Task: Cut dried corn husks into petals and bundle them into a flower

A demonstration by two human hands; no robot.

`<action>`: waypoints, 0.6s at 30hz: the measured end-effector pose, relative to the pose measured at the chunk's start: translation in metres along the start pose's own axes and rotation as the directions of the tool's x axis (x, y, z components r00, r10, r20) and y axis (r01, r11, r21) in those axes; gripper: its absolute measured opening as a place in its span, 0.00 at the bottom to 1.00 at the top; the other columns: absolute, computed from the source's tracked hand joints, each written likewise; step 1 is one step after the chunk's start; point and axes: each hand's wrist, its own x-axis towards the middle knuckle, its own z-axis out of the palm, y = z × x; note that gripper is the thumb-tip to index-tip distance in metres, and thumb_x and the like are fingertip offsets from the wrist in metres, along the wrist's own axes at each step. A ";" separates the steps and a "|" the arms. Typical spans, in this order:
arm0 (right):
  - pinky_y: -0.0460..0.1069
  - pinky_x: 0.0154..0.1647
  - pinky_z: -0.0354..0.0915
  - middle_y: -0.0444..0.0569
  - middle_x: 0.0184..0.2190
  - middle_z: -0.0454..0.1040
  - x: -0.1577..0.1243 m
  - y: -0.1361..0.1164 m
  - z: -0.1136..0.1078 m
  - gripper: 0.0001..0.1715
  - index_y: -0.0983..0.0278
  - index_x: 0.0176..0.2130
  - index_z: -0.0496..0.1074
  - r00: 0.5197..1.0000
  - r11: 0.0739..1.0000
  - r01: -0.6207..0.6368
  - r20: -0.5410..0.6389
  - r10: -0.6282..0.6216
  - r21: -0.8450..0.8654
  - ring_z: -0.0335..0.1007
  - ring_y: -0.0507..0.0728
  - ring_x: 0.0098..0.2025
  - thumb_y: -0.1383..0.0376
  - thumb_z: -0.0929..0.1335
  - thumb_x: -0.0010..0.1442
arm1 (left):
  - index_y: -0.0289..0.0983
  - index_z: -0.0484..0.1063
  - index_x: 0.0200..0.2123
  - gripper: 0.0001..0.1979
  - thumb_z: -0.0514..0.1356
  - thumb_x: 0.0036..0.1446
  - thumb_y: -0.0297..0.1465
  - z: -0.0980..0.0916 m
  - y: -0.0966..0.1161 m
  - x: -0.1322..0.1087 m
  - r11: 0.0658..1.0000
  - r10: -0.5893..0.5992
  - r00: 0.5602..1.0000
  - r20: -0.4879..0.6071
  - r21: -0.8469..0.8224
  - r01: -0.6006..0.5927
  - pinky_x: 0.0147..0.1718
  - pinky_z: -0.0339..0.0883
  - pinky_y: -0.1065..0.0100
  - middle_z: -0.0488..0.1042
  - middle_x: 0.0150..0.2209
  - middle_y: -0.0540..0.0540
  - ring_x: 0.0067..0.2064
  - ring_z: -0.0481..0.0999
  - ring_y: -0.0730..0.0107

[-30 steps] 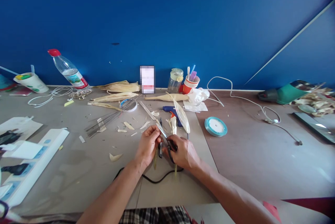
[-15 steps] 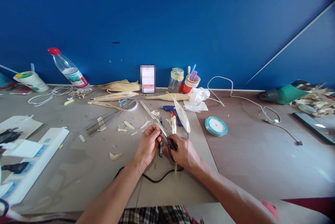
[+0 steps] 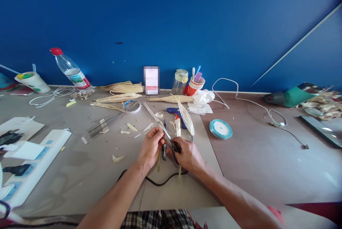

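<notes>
My right hand is closed round the black handles of a pair of scissors, whose blades point up and left to the fingertips of my left hand. That left hand is pinched on a piece of corn husk, mostly hidden by the fingers, with a narrow tail hanging below. Between the hands lies a dark craft knife. Just beyond them rests a blue glue gun, partly covered by a pale, petal-shaped husk.
Husk scraps and thin wires litter the left side. At the back stand a bottle, a phone, a glass jar and red cups. Ribbon lies right, a power strip left.
Both hands and the scissors stay nearly where they were. The whole view has shifted very slightly.
</notes>
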 end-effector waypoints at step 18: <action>0.45 0.26 0.59 0.44 0.22 0.71 -0.001 0.000 -0.003 0.18 0.62 0.39 0.70 1.000 0.999 0.016 -0.017 -0.016 0.046 0.66 0.53 0.26 0.55 0.67 0.52 | 0.35 0.63 0.24 0.10 0.64 0.46 0.31 -0.001 0.001 -0.001 1.000 -0.002 1.000 -0.011 0.026 0.002 0.24 0.57 0.75 0.63 0.22 0.55 0.21 0.60 0.82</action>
